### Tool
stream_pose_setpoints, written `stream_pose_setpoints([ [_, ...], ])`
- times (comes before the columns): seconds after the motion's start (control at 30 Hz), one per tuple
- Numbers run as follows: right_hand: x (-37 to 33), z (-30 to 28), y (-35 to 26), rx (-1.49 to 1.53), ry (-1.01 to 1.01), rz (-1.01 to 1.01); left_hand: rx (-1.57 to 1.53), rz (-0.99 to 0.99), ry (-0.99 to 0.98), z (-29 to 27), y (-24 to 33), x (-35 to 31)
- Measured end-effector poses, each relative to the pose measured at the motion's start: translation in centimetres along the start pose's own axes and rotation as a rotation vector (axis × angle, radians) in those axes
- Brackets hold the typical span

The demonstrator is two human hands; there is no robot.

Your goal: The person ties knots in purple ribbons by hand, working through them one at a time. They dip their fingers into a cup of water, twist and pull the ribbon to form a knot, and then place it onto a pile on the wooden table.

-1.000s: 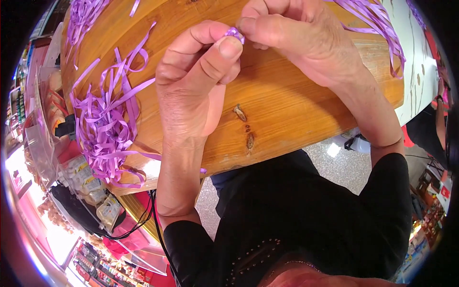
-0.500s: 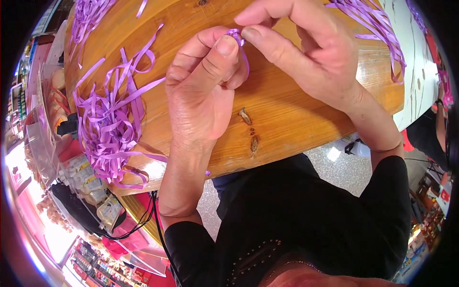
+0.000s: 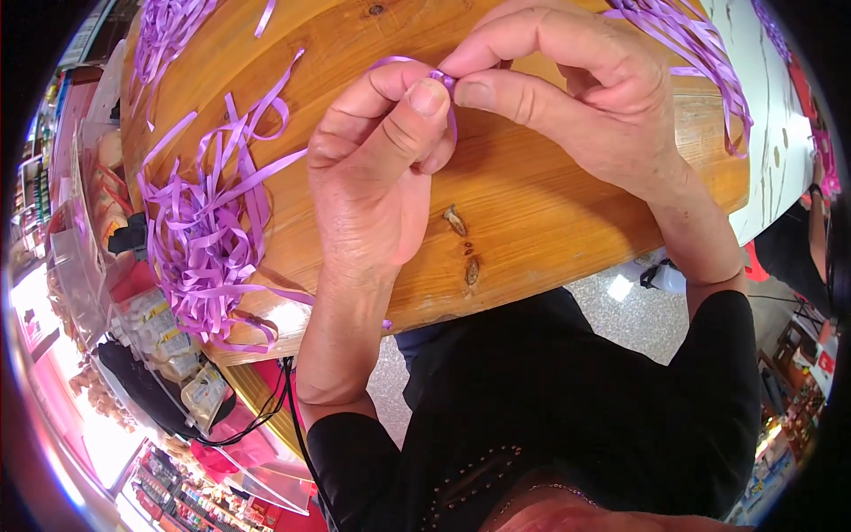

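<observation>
A narrow purple ribbon is gathered into a small loop or knot between my two hands, above the wooden table. My left hand pinches it between thumb and forefinger, its other fingers curled in. From the right, my right hand closes thumb and fingertip on the same small bit of ribbon. One strand hangs down behind the left fingers, and part of the ribbon is hidden by them. A tangled heap of purple ribbons lies to the left of my left hand.
More purple ribbons lie at the far left and far right of the wooden table. A white marbled surface adjoins it on the right. Beyond the left edge stand clear plastic packages and black cables.
My right forefinger has come down onto the ribbon to meet the thumb. Both hands have shifted slightly nearer to me, and a ribbon loop now shows above the left forefinger.
</observation>
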State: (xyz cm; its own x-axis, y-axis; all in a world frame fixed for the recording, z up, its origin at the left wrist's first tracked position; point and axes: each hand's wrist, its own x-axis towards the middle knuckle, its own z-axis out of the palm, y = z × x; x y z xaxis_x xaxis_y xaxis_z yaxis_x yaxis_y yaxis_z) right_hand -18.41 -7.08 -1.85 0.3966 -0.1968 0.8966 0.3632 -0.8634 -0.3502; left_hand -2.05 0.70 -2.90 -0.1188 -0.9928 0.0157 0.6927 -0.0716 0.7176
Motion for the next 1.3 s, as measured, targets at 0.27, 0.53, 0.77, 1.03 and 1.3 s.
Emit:
stream_pose_setpoints([
  [0.27, 3.1, -0.3, -5.3, -0.427, -0.164, 0.558, 0.043, -0.013, 0.056, -0.6, 0.1, -0.4],
  [0.53, -0.3, 0.5, 0.8, -0.171, 0.013, -0.157, -0.031, -0.136, 0.021, -0.2, 0.4, -0.2],
  [0.77, 0.9, 0.7, -4.3, 0.324, 0.212, 1.1, 0.059, -0.096, 0.03, 0.1, 0.5, -0.2],
  [1.03, 2.5, 0.2, -3.9, 0.294, 0.321, 1.466, -0.002, -0.099, 0.021, -0.4, 0.5, -0.3],
  [1.3, 2.5, 0.9, -4.4, 0.476, 0.287, 1.151, 0.196, -0.002, 0.119, -0.1, 0.6, -0.6],
])
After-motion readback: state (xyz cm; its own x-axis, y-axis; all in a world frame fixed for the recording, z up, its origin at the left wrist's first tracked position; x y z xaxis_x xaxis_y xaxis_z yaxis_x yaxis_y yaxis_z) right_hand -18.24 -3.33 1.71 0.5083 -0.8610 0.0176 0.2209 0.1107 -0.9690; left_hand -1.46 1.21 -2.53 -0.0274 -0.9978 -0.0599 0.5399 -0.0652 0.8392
